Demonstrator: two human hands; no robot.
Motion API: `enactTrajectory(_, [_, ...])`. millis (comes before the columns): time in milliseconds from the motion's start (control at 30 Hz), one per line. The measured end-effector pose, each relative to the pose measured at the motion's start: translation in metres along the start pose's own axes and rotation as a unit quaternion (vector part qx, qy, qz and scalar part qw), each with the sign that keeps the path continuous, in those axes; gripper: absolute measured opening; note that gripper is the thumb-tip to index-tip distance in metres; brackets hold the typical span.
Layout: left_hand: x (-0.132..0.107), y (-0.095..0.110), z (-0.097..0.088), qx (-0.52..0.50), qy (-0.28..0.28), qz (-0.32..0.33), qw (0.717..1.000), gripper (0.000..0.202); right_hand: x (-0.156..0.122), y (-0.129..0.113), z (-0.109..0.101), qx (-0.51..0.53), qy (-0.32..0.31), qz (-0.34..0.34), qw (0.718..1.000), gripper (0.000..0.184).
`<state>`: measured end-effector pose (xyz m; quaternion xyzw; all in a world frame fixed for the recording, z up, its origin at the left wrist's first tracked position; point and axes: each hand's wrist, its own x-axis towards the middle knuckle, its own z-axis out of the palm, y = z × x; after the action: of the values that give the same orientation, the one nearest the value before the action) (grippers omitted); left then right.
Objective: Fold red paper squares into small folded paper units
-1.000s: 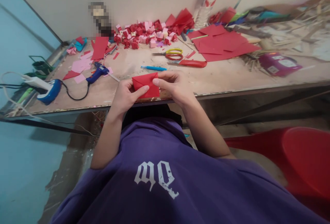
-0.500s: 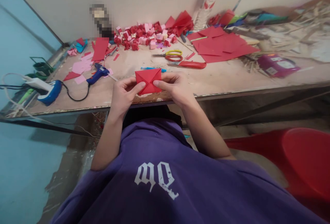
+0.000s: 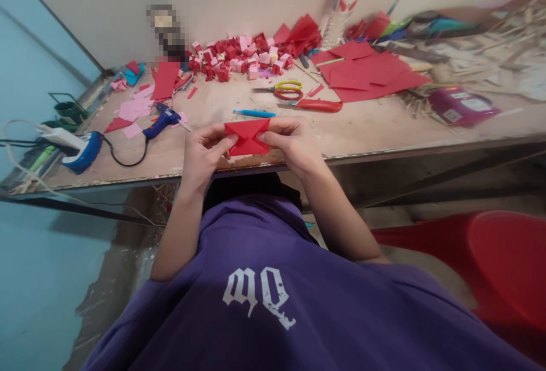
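Observation:
Between my two hands, above the table's front edge, is a folded square of red paper [image 3: 247, 131] with its flaps meeting near the middle. My left hand [image 3: 206, 148] pinches its left side, thumb on top and fingers behind. On the right side my right hand [image 3: 290, 142] grips it the same way, thumb pressing on the near face. A blue pen-like tool [image 3: 255, 114] lies on the table just beyond the paper. Farther back are scissors [image 3: 286, 90] with yellow and red handles and a red utility knife [image 3: 318, 105].
A blue glue gun [image 3: 162, 122] and a blue power strip [image 3: 86, 153] lie to the left. Small red and pink paper cubes [image 3: 239, 58] are heaped at the back. Red paper sheets [image 3: 367, 72], a plastic bottle [image 3: 341, 15] and a purple packet [image 3: 463, 106] occupy the right.
The folded paper has tilted and dropped slightly, so it looks flatter, and the blue tool behind it shows in full. Both hands keep their pinch, with the thumbs a little farther apart.

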<state>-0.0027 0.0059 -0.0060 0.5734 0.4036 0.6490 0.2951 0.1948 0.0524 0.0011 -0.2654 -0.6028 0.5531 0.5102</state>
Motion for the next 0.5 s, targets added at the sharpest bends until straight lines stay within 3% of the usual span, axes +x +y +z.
enactTrajectory(233, [0.0020,-0.0040,-0.0036,-0.020,-0.054,0.021,0.998,0.040,-0.0019,-0.0019,0.0030,-0.029,-0.007,-0.012,0.999,0.008])
enactTrajectory(500, [0.0035,-0.0010,-0.0006,0.027,-0.049,0.082,0.995,0.021,-0.0041,-0.0033,0.0009,-0.052,-0.046,0.013,0.998,0.012])
